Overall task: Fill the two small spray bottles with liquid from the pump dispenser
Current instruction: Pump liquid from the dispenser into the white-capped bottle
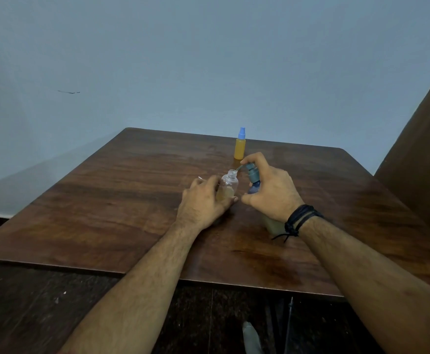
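Note:
A small clear spray bottle [228, 185] stands uncapped near the table's middle, with some yellowish liquid in its lower part. My left hand [203, 200] grips it from the left. My right hand [272, 190] wraps around the pump dispenser [253, 175], a finger lying over its grey pump head. The dispenser's spout points at the open neck of the clear bottle. Most of the dispenser's body is hidden by my hand and wrist. A second small spray bottle [239, 146], full of orange liquid and closed with a blue cap, stands farther back.
The brown wooden table [106, 213] meets a pale blue wall at its far edge. A thin white piece [200, 178] lies just behind my left hand. A dark wooden panel [423, 139] rises on the right. The dark floor shows below the near edge.

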